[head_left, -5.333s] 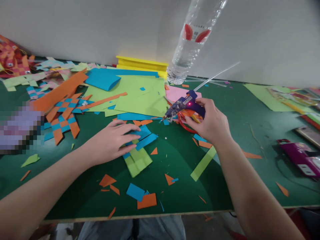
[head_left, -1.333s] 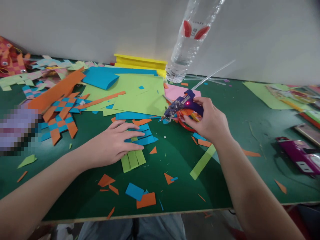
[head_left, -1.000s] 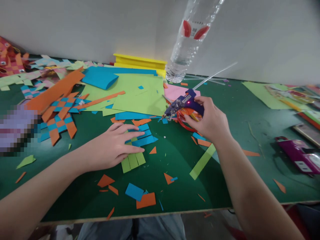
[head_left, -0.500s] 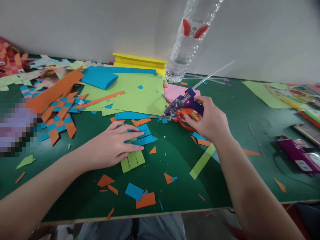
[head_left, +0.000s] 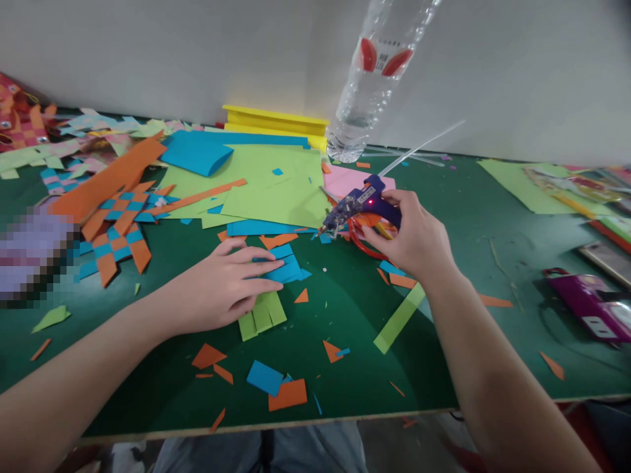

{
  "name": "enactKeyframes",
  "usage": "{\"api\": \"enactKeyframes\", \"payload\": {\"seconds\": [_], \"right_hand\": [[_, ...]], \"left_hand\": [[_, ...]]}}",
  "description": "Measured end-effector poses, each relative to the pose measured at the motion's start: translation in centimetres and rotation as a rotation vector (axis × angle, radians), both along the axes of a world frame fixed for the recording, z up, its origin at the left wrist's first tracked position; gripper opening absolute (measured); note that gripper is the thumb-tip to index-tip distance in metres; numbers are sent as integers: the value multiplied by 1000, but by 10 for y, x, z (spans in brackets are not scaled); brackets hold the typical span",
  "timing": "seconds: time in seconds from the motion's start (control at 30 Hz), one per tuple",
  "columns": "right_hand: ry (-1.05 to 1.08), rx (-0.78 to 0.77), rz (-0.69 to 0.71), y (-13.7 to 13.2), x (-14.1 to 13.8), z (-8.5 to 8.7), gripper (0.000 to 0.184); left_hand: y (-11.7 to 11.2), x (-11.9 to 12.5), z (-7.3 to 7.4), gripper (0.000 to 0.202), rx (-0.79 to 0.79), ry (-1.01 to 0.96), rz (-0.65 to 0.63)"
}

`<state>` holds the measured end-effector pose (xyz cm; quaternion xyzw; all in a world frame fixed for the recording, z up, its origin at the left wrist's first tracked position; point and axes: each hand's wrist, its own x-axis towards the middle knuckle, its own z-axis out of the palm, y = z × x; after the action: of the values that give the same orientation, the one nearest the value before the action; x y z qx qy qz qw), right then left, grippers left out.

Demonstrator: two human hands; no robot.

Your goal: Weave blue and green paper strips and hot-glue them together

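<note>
My left hand (head_left: 236, 284) lies open on a small piece of paper strips, partly covering it. Green strips (head_left: 263, 316) show below the fingers and blue strips (head_left: 290, 266) stick out to the upper right. In my right hand (head_left: 414, 230) is a dark blue hot glue gun (head_left: 362, 199), my fingers closed round its handle. A small red light glows on its side, and its nozzle points left and down above the table. A clear glue stick (head_left: 424, 147) juts from its rear. Beneath the gun lie scissors with red handles (head_left: 362, 244), largely hidden.
Green and blue paper sheets (head_left: 276, 184) lie at the back, by a yellow holder (head_left: 276, 121) and a water bottle (head_left: 362, 92). Woven orange-blue pieces (head_left: 121, 243) and a blurred phone (head_left: 37, 253) are left. A purple device (head_left: 589, 305) is right. Scraps (head_left: 288, 395) litter the front.
The fingers of my left hand have shifted slightly over the paper strips, and the blue strips now sit closer together. My right hand holds the glue gun in the same place.
</note>
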<state>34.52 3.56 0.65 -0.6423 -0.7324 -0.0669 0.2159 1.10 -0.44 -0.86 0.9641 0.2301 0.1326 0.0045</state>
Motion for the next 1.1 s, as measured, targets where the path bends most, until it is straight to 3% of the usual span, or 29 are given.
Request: {"api": "enactKeyframes", "payload": {"seconds": [0.47, 0.8, 1.1], "right_hand": [[-2, 21, 24, 1, 1, -1, 59], [-5, -1, 13, 1, 1, -1, 60], [5, 1, 12, 1, 0, -1, 62]], "left_hand": [[2, 0, -4, 31, 20, -66, -46], [8, 6, -10, 25, 151, -137, 50], [12, 12, -15, 28, 136, -111, -41]]}}
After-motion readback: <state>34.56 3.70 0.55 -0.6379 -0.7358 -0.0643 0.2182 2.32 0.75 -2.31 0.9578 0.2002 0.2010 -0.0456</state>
